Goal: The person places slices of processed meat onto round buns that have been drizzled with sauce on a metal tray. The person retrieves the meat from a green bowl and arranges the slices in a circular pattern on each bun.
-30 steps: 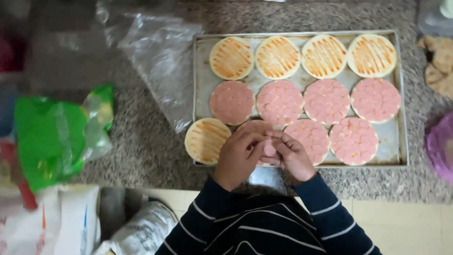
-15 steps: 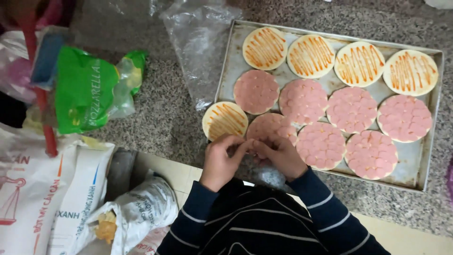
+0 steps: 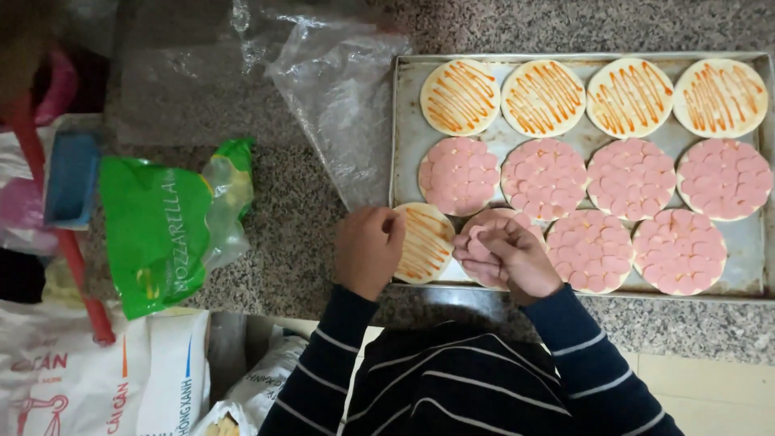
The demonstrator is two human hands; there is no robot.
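Left hand (image 3: 369, 250) sits loosely curled at the tray (image 3: 408, 121) corner, fingers touching the rim of the sauced base (image 3: 428, 242). Right hand (image 3: 507, 257) is bunched over the next base (image 3: 494, 220), pinching pink sausage slices (image 3: 471, 246). A green bag (image 3: 157, 230) lies well left on the counter (image 3: 307, 234).

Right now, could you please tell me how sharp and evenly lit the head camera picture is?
Head view: soft overall, mild blur on the left hand and right hand; even light on the rectangular metal baking tray; pale glare on the crumpled clear plastic bag; the green plastic pouch is legible; top-left corner dark and indistinct.
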